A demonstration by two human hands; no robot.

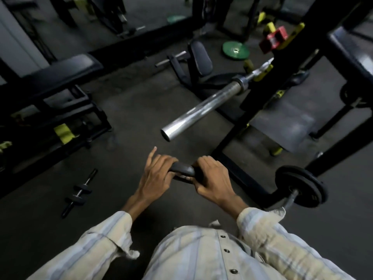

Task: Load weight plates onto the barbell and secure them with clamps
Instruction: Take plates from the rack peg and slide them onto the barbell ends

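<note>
Both hands hold a small black plate [182,172] edge-up in the near middle, just short of the open end of the bar [201,111]. The left hand [156,176] has its grip closed on the plate's left rim, forefinger sticking out straight. The right hand [213,177] has its grip wrapped tight on the right rim. The bar's sleeve is bare and runs far-right to the rack [282,77]. A dumbbell [79,193] lies on the floor [131,110] to the left.
</note>
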